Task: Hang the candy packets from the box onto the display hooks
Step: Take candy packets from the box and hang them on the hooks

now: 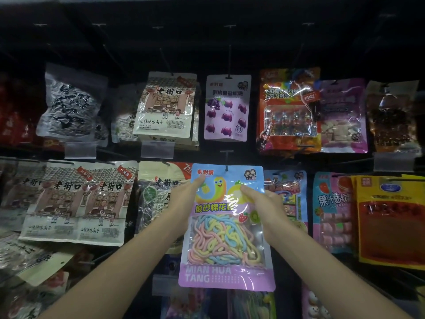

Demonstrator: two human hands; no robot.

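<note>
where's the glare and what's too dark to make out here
Head view: glare streaks the held candy packet and the red packet; the upper hooks sink into near black; left-edge packets look soft and bent by the wide lens.

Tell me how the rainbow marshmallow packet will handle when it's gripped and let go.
Probably floppy: the marshmallow packet is thin glossy film, and both the left hand and right hand pinch its upper edges. Likely light for its size, given the puffy ropes in its window. The shiny film may be slippery.
</note>
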